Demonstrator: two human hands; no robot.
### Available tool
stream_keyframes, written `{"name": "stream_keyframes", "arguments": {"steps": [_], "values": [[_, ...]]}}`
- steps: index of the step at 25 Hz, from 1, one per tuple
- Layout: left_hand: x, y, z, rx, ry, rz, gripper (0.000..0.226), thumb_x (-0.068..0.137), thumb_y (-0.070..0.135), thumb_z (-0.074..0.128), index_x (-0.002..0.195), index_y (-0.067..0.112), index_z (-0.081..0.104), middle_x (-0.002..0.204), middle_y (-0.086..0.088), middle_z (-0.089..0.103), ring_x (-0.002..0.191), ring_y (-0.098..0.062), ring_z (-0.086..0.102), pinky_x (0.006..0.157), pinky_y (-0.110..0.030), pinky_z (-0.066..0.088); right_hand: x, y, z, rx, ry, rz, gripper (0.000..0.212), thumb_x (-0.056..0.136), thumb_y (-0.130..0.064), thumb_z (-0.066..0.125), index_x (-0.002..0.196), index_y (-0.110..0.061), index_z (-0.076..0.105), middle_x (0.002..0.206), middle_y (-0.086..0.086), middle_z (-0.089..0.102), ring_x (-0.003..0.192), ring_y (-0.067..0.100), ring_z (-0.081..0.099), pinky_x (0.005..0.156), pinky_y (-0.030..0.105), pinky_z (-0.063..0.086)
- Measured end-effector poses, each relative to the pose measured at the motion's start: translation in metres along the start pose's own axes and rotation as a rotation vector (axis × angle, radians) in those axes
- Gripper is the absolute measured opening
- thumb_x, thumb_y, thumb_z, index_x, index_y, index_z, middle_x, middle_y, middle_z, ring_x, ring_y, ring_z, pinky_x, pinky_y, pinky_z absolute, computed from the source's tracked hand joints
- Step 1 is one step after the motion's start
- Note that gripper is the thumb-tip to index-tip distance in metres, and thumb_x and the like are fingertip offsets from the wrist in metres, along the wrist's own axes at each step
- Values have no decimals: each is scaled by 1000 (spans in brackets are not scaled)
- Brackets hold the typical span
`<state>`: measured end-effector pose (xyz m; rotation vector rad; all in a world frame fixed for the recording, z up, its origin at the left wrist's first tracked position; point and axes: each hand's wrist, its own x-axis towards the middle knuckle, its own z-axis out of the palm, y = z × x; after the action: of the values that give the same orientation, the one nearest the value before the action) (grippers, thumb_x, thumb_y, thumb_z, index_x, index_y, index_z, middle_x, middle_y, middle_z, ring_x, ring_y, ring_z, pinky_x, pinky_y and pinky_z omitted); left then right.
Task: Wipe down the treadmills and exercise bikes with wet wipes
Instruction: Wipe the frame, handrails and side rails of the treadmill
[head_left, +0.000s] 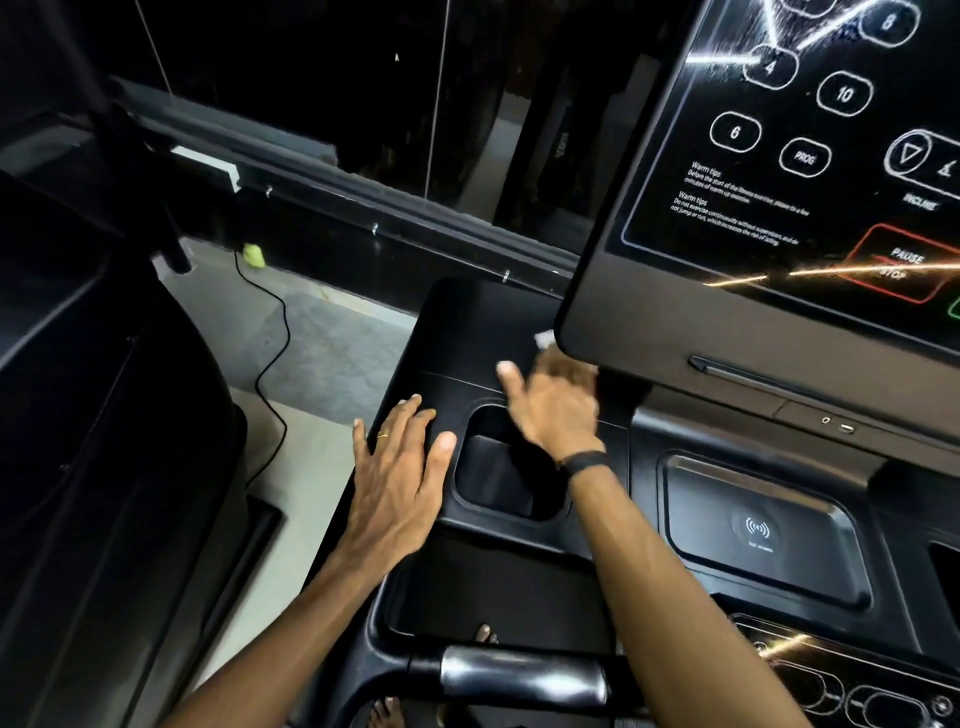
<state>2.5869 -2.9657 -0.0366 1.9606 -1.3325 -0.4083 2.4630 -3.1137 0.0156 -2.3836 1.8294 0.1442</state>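
Nearest me there's a shiny chrome handlebar grip (522, 673). Left hand (397, 475) lies flat, fingers spread, on the black plastic treadmill console tray (467, 332). Just beside it sits the deep black cup holder pocket (506, 467). Right hand (556, 400) reaches over that, fingers bunched on a small white wet wipe (544, 339), only a corner showing under the tilted glossy control panel (810, 156). The wipe's probably light, limp, slick, so pinch it bunched up. The panel's overhang crowds the hand. A black cable (270, 358) trails on the floor beyond.
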Motion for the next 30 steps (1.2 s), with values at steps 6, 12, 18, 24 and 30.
{"name": "stream_keyframes", "arguments": {"steps": [6,12,18,24,30], "values": [[-2,2,-2,-10,14,0,102,87,76,-10,143,14,48,156,-2,39,146,-14,29,122,-55,3,0,-28,9,31,-61,-553,72,104,-56,27,157,-8,23,165,9,21,153,22,13,124,37,12],[1,3,-1,57,15,2,103,88,76,-11,139,13,52,155,-3,41,146,-17,32,122,-55,3,68,-21,-4,219,98,-22,74,100,-60,30,152,-7,28,158,18,28,146,37,25,120,46,20],[0,2,-1,47,11,-8,103,87,75,-14,142,15,50,156,-2,39,146,-14,30,123,-53,-3,42,-69,11,19,-40,-722,59,105,-51,30,148,-14,44,159,4,36,150,18,22,123,37,9],[1,3,-2,41,21,-5,103,87,75,-13,141,15,51,156,-1,40,146,-13,31,122,-54,-2,18,-5,10,-1,166,54,79,103,-58,22,153,2,24,154,24,37,143,39,34,119,48,21],[1,-3,2,21,43,6,98,91,74,-6,136,12,55,153,-4,44,143,-18,37,121,-59,5,-77,57,20,-99,102,-161,112,83,-76,-19,157,-1,18,164,17,16,154,26,9,125,41,-3]]}}
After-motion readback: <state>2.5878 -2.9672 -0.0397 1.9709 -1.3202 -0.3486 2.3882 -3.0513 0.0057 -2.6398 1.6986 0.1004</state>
